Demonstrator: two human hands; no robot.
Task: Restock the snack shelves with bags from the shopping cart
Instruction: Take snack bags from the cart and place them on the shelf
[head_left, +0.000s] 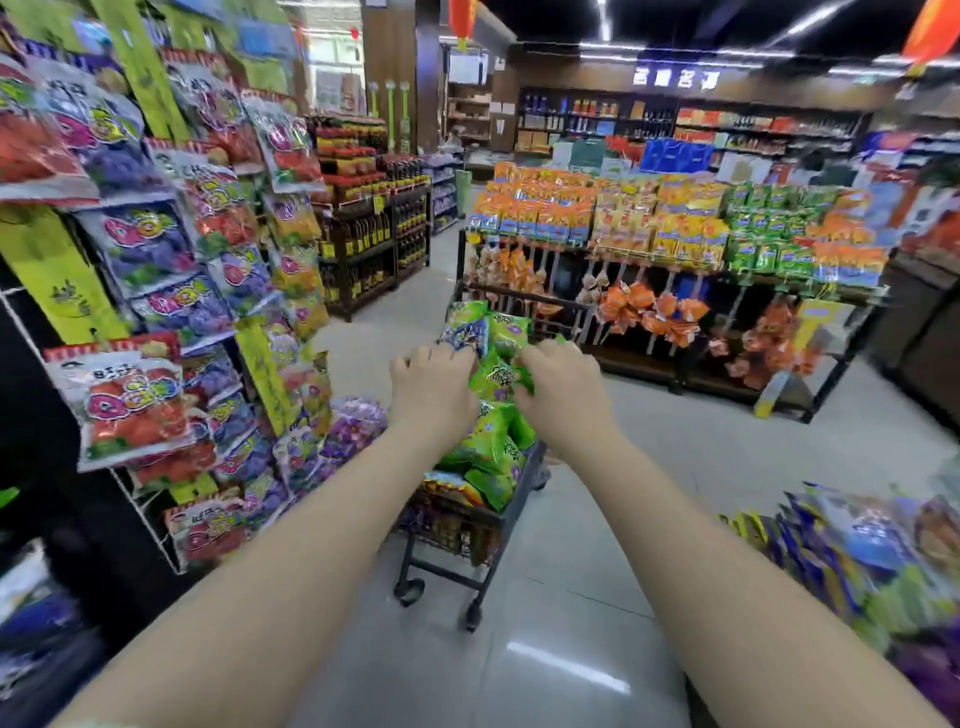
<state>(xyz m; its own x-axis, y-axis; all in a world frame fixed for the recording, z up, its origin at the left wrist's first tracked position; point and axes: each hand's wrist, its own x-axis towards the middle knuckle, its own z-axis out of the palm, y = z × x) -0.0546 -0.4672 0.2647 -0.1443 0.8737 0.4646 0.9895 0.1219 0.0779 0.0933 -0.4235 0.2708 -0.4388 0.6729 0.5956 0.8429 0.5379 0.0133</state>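
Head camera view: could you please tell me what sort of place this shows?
A supermarket snack aisle: racks of colourful printed snack bags, a black wire shopping cart heaped with shiny green bags, and dark wooden shelves of bottles behind.

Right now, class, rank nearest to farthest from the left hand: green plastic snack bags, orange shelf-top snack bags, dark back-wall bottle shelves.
1. green plastic snack bags, in the cart, touching the left hand.
2. orange shelf-top snack bags, beyond the cart.
3. dark back-wall bottle shelves, far behind.
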